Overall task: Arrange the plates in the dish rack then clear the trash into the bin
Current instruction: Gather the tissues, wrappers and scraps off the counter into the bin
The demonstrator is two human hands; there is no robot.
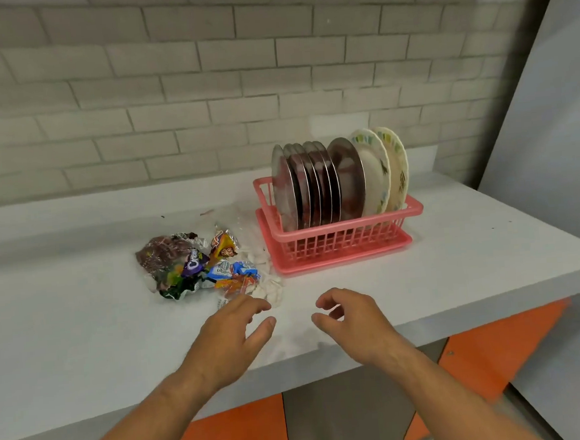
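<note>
A pink dish rack (338,242) stands on the white counter (83,320) with several steel plates (317,187) upright in it and two patterned cream plates (386,168) at its right end. Left of the rack lies a heap of crumpled snack wrappers (195,264) with white paper scraps (269,283) beside it. My left hand (231,337) hovers over the counter just in front of the scraps, fingers loosely spread, holding nothing. My right hand (350,318) floats beside it, fingers loosely curled and empty.
A grey brick wall (204,88) backs the counter. Orange cabinet fronts (235,433) show below the counter's front edge. A pale panel (556,115) rises at the right. No bin is in view.
</note>
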